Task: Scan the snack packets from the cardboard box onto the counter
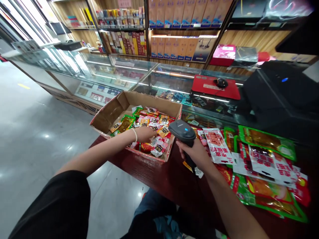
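My right hand (196, 153) is wrapped round the handle of a dark grey barcode scanner (181, 129), whose head has a small blue light. It is beside the right wall of an open cardboard box (104, 120). Small packaged snacks (145, 122) in white, orange, red and green wrappers lie in the box. My left hand (146, 134), with a pale band at the wrist, reaches in over these packets. Its fingertips are down among the wrappers, so their grip is not clear.
Bigger snack bags (264, 159) lie in a pile on the dark red table (154, 172) at right. Behind stands a glass display counter (164, 81), with a red mat (199, 84) and black mouse (220, 83) on it. A black machine (276, 96) stands at right. Boxes fill the shelves (171, 32).
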`<move>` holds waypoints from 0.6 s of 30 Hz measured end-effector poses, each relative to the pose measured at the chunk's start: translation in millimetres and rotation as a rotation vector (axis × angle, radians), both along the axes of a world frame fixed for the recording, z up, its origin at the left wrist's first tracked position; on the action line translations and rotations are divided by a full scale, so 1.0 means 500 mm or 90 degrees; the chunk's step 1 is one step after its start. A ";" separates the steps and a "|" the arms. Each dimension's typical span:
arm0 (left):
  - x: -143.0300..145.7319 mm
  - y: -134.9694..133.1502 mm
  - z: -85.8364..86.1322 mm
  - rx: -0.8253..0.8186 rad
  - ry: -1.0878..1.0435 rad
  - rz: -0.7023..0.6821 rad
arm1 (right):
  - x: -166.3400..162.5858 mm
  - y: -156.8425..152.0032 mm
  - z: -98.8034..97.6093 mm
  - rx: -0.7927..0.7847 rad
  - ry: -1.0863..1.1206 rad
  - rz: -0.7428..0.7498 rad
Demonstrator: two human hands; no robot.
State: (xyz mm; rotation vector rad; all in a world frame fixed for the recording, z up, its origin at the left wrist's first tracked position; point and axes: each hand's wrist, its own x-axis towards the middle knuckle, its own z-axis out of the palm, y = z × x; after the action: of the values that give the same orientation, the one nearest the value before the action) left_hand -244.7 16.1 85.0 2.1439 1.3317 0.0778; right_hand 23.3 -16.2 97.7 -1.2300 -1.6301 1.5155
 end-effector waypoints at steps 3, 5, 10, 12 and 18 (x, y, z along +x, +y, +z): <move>0.008 0.002 -0.009 -0.030 -0.005 0.018 | -0.001 -0.002 0.005 -0.014 0.026 -0.020; 0.008 0.005 -0.003 -0.021 -0.005 -0.001 | 0.002 -0.006 0.010 -0.019 0.043 -0.034; -0.006 0.016 0.040 0.117 -0.056 0.123 | 0.019 -0.021 0.029 -0.002 0.065 -0.051; -0.012 0.016 0.057 0.145 -0.144 0.231 | 0.028 -0.030 0.038 0.006 0.072 -0.058; 0.007 -0.008 0.095 0.024 -0.564 0.433 | 0.055 -0.060 0.060 0.029 0.077 -0.086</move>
State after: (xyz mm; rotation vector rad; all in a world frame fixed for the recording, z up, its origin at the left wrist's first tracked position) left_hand -241.0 12.0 132.6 1.2815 1.3855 1.1689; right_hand 50.8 -46.0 127.5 -1.1766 -1.4659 1.4325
